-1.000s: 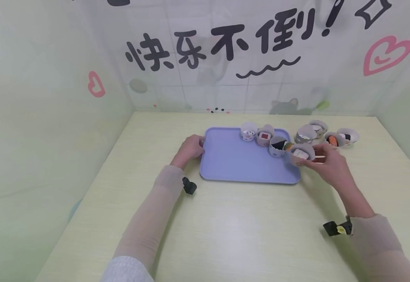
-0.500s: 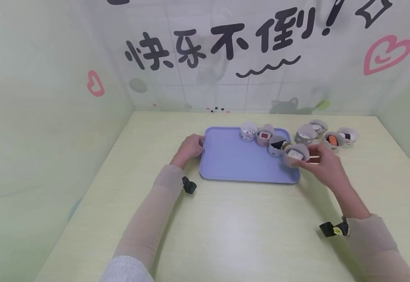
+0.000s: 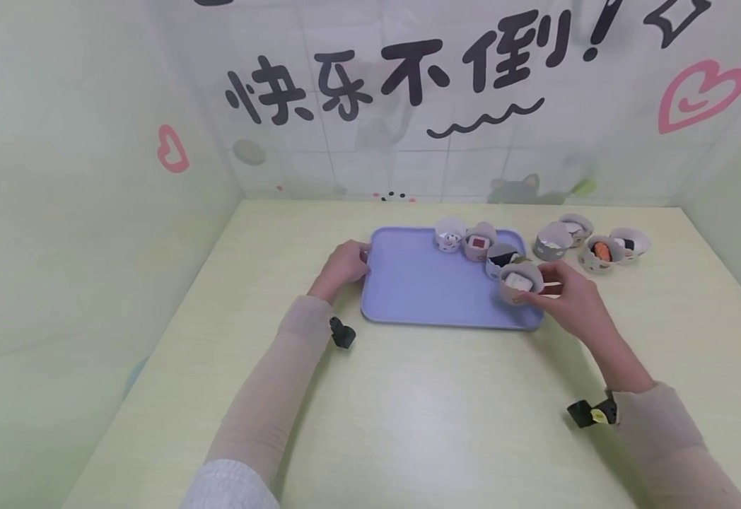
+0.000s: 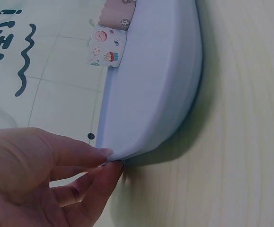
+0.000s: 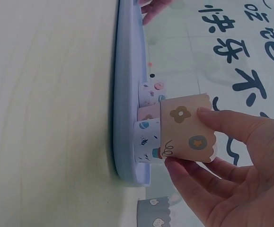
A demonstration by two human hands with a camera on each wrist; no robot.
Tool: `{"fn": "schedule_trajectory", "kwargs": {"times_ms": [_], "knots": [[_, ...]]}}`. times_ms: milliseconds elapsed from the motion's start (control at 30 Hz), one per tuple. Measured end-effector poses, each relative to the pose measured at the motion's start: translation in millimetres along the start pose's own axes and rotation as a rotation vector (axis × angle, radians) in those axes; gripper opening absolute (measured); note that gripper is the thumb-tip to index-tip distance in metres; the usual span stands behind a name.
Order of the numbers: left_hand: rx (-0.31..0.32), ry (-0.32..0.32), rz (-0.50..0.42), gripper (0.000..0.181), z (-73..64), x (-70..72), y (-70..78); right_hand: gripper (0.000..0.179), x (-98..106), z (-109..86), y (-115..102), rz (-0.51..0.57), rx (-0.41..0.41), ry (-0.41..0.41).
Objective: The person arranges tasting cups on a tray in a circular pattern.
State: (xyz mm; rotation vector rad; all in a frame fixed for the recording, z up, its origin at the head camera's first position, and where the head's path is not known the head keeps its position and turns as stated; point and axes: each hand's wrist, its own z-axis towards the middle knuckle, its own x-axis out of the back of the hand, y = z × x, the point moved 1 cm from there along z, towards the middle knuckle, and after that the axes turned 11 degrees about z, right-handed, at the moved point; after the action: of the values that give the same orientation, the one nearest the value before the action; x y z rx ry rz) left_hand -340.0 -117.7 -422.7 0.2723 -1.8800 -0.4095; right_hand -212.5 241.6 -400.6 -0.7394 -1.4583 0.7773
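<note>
My left hand (image 3: 345,264) pinches the left rim of a lavender tray (image 3: 430,290); the left wrist view shows thumb and fingers on its edge. My right hand (image 3: 570,300) holds a beige paper baking cup (image 5: 186,130) with flower and star prints, a white piece (image 3: 519,282) inside. This cup hangs over the tray's right part, tilted toward the head camera. Along the tray's back right stand a white cup (image 3: 450,237), a pink cup (image 3: 479,244) with a red-and-white piece, and a patterned cup (image 3: 499,264) with a black piece. The held cup partly hides something greenish behind it.
Right of the tray, several more paper cups stand on the table (image 3: 409,410): a grey one (image 3: 552,244), one behind it (image 3: 577,229), one with an orange piece (image 3: 599,256), and one with a black-and-white piece (image 3: 631,244). A printed wall sheet (image 3: 370,170) rises behind.
My right hand has carried the beige cup leftward, farther over the tray, uncovering more of the cup with the orange piece. My left hand stays at the tray's rim.
</note>
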Motion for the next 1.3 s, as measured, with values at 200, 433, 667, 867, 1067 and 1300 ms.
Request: {"fn": "schedule_trajectory", "kwargs": {"times_ms": [200,433,667,867,1067,1300], "knots": [[0.006,-0.001,0.008,0.064,0.0,0.2,-0.1,0.063,-9.8,5.4,-1.8,0.006,0.010,-0.022],[-0.001,0.009,0.003,0.063,-2.9,0.4,0.2,0.061,-20.9,11.5,-0.7,0.010,-0.012,-0.051],[-0.004,0.009,-0.003,0.064,-3.8,0.5,0.8,0.056,-26.9,15.8,0.3,-0.001,-0.037,-0.077],[0.000,0.002,0.001,0.065,-3.9,1.3,1.8,0.058,-28.8,17.5,0.5,-0.018,-0.056,-0.065],[0.000,0.008,0.005,0.065,-3.9,1.6,2.2,0.063,-28.7,18.6,-0.5,-0.028,-0.095,-0.058],[-0.003,0.021,0.014,0.065,-3.8,1.1,1.7,0.065,-25.1,18.5,1.5,-0.025,-0.107,-0.053]]}}
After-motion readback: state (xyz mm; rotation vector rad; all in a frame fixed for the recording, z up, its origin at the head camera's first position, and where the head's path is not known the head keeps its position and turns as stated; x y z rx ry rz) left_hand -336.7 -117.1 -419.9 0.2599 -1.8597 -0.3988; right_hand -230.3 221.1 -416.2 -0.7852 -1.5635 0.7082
